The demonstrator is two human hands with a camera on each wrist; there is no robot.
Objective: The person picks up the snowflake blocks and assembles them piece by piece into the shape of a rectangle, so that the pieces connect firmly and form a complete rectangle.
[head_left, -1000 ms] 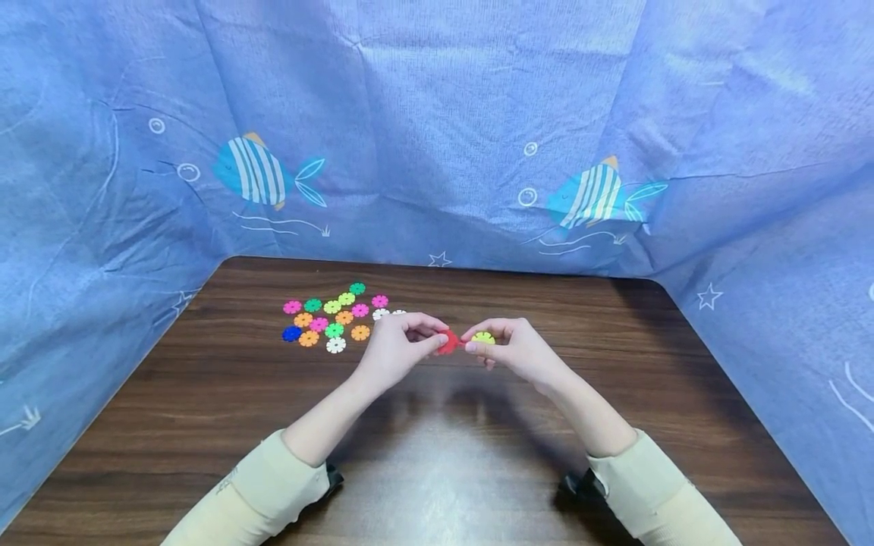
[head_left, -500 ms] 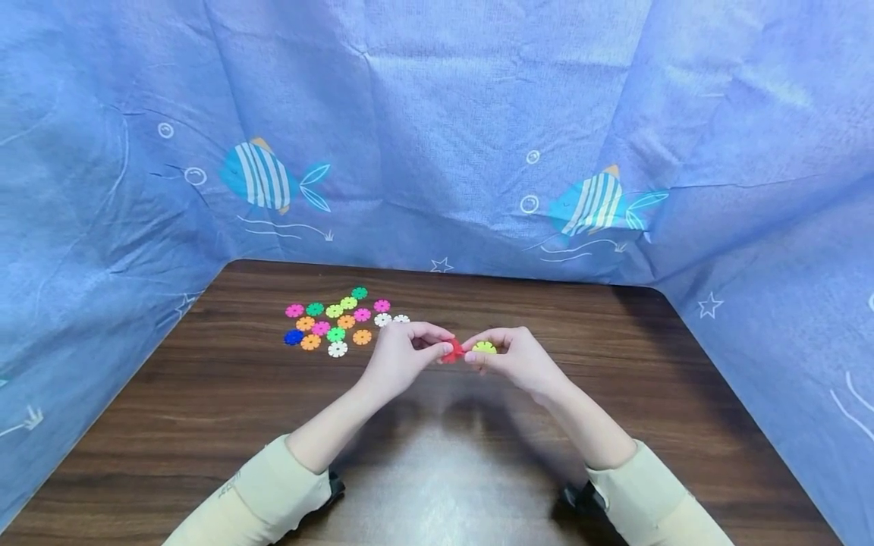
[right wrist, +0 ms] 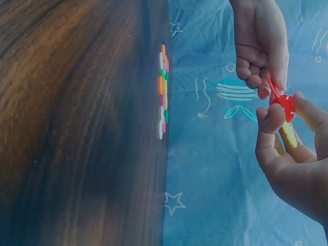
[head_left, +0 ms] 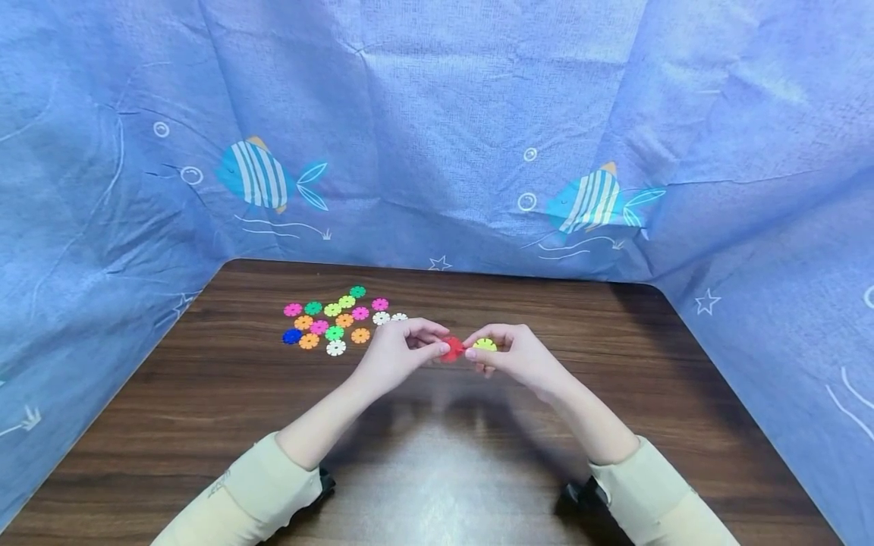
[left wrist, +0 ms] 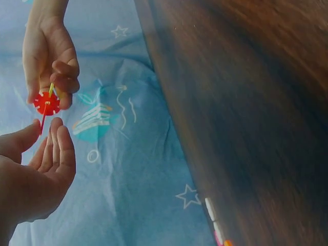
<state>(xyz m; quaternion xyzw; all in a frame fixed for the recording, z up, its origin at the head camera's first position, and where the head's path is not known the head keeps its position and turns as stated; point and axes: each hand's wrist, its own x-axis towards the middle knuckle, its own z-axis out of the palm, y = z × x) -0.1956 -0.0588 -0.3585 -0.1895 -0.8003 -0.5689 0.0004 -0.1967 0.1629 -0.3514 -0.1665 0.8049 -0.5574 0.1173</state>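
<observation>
from where i stand, a blue cloth (head_left: 102, 189) printed with fish hangs at the left and runs behind a dark wood-grain counter (head_left: 205, 409). on the counter's far left part lie loose notched discs (head_left: 344, 321), flat and close together, in orange, pink, green and yellow, with a blue disc (head_left: 292, 336) at the near left and two white discs (head_left: 381, 318) at the right. next comes a pale left sleeve (head_left: 266, 489), and from it the person's left hand (head_left: 396, 350), raised above the counter, thumb and fingertips pinched together on a red disc (head_left: 451, 349). just right of that, touching it, is a second red disc (left wrist: 53, 106), turned at an angle; i cannot tell how deeply the two are slotted. the right hand (head_left: 524, 355) clamps this second one between thumb and fingertips, and its fingers frame a yellow disc (head_left: 485, 345) that touches it. farthest right is the pale right sleeve (head_left: 645, 485).
</observation>
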